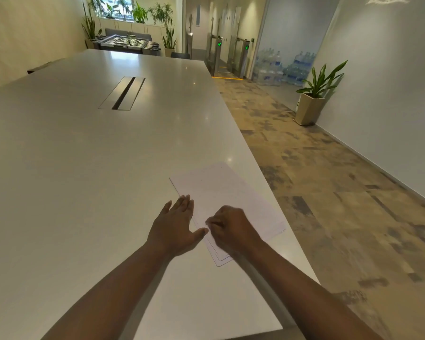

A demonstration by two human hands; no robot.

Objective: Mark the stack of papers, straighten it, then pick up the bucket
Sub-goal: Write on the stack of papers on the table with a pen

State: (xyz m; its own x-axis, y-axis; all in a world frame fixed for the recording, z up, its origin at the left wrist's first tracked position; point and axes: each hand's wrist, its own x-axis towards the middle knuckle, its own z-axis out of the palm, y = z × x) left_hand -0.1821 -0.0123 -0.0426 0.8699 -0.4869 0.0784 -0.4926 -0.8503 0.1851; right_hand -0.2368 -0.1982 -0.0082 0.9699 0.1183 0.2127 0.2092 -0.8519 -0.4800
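Note:
A stack of white papers (221,192) lies slightly fanned near the right edge of the long white table (84,155). My left hand (177,227) rests flat and open on the stack's left edge, fingers spread and thumb pointing right. My right hand (231,227) sits on the lower part of the stack with its fingers curled shut, fingertips pressed to the paper close to the left thumb. I cannot make out anything held in those fingers. No bucket is in view.
A recessed cable slot (122,93) is set in the table's middle. The table's right edge drops to patterned carpet (329,192). A potted plant (312,101) stands by the right wall, with water bottles (280,67) and turnstile gates (228,57) beyond.

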